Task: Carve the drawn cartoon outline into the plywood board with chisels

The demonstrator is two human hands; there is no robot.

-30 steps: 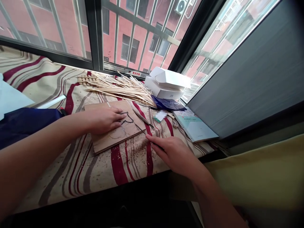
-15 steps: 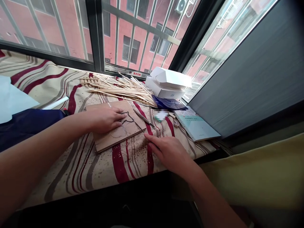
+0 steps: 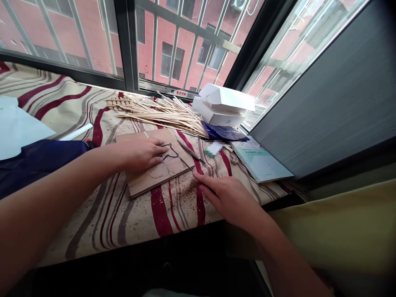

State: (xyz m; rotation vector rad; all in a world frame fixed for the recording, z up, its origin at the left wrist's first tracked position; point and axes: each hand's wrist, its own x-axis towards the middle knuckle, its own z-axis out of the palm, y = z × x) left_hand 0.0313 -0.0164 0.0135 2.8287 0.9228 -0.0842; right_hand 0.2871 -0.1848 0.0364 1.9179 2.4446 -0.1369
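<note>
White box (image 3: 218, 115): I read "ZTE" on its front face.
Strip on window frame (image 3: 167, 93): I see a red logo and dark Chinese characters, too small for me to read surely.
Book (image 3: 261, 164): its cover has small print I can't read.
Small packet (image 3: 213, 149): its marking is pixelated.

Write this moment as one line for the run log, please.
left hand: flat on wooden board with dark outline | right hand: open, beside board

Bare forearms (image 3: 55, 181), unadorned left hand (image 3: 139, 154), right hand (image 3: 227, 199)
</note>
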